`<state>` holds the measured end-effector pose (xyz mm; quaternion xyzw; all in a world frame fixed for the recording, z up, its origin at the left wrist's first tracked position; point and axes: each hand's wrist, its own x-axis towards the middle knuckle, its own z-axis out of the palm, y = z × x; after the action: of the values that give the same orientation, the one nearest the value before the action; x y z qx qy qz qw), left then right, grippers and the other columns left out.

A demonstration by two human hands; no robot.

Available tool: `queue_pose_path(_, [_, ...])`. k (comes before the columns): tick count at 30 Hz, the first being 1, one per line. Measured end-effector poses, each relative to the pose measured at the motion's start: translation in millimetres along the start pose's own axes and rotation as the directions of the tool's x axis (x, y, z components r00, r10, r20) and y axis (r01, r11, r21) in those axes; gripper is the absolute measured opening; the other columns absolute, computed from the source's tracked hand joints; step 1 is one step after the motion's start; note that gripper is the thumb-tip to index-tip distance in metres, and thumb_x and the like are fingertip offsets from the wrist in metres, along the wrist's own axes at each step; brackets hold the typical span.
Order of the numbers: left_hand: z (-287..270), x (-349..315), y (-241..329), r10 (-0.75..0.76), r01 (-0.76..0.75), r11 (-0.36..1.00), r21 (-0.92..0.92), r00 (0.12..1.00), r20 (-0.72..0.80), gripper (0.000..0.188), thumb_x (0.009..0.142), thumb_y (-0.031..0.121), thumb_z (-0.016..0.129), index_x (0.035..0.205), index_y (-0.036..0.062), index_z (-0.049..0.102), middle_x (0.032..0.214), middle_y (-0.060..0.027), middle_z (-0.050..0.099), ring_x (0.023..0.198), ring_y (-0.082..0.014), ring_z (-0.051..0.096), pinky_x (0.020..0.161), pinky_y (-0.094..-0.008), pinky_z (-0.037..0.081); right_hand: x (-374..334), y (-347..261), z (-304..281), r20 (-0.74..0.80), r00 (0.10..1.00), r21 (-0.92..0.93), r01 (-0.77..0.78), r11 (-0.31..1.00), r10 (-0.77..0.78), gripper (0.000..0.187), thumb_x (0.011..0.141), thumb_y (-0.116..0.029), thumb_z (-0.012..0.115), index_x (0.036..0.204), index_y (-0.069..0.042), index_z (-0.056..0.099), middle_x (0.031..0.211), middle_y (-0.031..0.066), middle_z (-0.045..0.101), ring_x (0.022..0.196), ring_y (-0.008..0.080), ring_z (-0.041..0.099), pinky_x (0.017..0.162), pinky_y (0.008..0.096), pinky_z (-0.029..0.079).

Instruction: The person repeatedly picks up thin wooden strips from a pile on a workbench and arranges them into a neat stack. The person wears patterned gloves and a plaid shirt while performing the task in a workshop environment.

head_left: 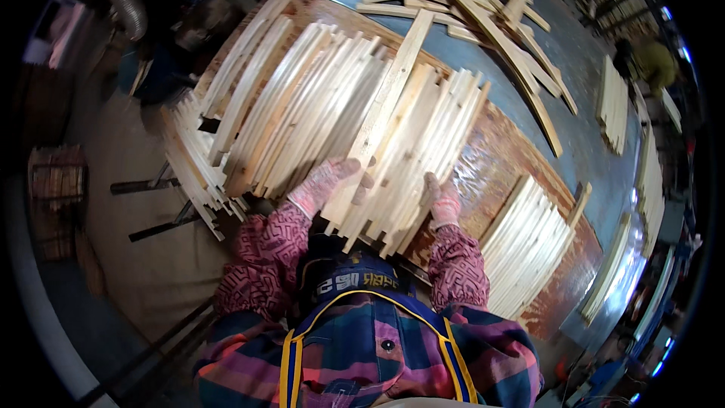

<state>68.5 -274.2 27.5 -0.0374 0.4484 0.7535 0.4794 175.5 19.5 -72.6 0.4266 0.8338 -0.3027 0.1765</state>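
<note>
your left hand (332, 183) is closed over the long plank (393, 94) near its near end, with fingertips showing past the plank's right side. that plank lies slantwise on top of the middle strips (434, 132), its far end reaching past theirs. your right hand (444, 200) rests at the right edge of the same strips, fingers pointing away from you; whether it is pinching one or only steadying the edge, i cannot tell.

watch the long plank first — most of its length lies beyond your left hand, so a twist of the wrist could swing the far end and sweep the strips under it out of line. the strips' near ends are ragged and come close to your apron (362, 276); lean in and you could nudge them crooked, or catch the cloth.

too much push from the right hand could squeeze the strips until one rides up over its neighbour. too little, and they could fan out across the brown tabletop (487, 162) toward the right-hand stack (529, 249). on the left, the row of boards (294, 106) sits just beside your work — a careless elbow there could mix the groups. rough edges might also snag your gloves.
</note>
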Motion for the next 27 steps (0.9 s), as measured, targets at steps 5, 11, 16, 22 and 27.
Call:
queue_pose_path(5, [-97.4, -38.2, 127.0, 0.155, 0.030, 0.920, 0.390, 0.886, -0.436, 0.046, 0.087, 0.031, 0.074, 0.123, 0.0041, 0.065, 0.111, -0.0133, 0.067, 0.102, -0.0207, 0.063, 0.092, -0.0317, 0.048, -6.0, 4.7, 1.2, -0.070, 0.997, 0.192, 0.052, 0.980, -0.040, 0.082, 0.087, -0.063, 0.062, 0.133, 0.005, 0.054, 0.120, 0.0292, 0.064, 0.116, 0.0423, 0.059, 0.097, 0.0470, 0.045])
queue_pose_path(11, [-291.7, -42.4, 189.0, 0.591, 0.384, 0.231, 0.894, 0.675, -0.443, 0.055, 0.086, 0.033, 0.070, 0.133, 0.0059, 0.060, 0.148, -0.0139, 0.047, 0.135, -0.0293, 0.045, 0.113, -0.0336, 0.036, -9.7, -13.6, 15.4, -0.172, 0.982, 0.077, -0.070, 0.995, 0.082, 0.080, 0.088, -0.064, 0.062, 0.131, 0.003, 0.057, 0.123, 0.0267, 0.064, 0.118, 0.0394, 0.059, 0.098, 0.0458, 0.045])
queue_pose_path(16, [-352.2, -4.9, 202.1, 0.554, 0.561, 0.055, 0.826, 0.671, -0.493, 0.060, 0.085, 0.041, 0.066, 0.138, 0.0133, 0.058, 0.163, -0.0081, 0.023, 0.148, -0.0317, 0.022, 0.119, -0.0356, 0.025, -26.5, -22.3, 22.7, -0.256, 0.948, 0.182, -0.145, 0.973, 0.190, 0.078, 0.088, -0.063, 0.062, 0.130, 0.003, 0.059, 0.125, 0.0230, 0.064, 0.118, 0.0373, 0.059, 0.098, 0.0439, 0.045])
queue_pose_path(22, [-428.5, 32.6, 195.0, 0.692, 0.423, -0.124, 0.898, 0.685, -0.227, 0.087, 0.081, 0.035, 0.072, 0.156, 0.0232, 0.029, 0.145, -0.0220, 0.045, 0.128, -0.0426, 0.048, 0.107, -0.0473, 0.042, -19.1, -22.0, 26.0, -0.278, 0.945, 0.204, -0.117, 0.972, 0.172, 0.062, 0.089, -0.055, 0.064, 0.122, -0.002, 0.064, 0.112, 0.0159, 0.067, 0.103, 0.0281, 0.060, 0.092, 0.0402, 0.045])
queue_pose_path(27, [-400.0, 55.3, 206.5, 0.598, 0.573, -0.105, 0.813, 0.689, -0.409, 0.094, 0.078, 0.031, 0.077, 0.156, 0.0316, 0.025, 0.136, -0.0269, 0.050, 0.126, -0.0421, 0.050, 0.106, -0.0469, 0.041, -4.8, 31.0, 38.8, -0.355, 0.909, 0.073, -0.207, 0.976, 0.219, 0.063, 0.095, -0.055, 0.051, 0.134, -0.006, 0.057, 0.125, 0.0238, 0.062, 0.121, 0.0404, 0.055, 0.099, 0.0475, 0.044])
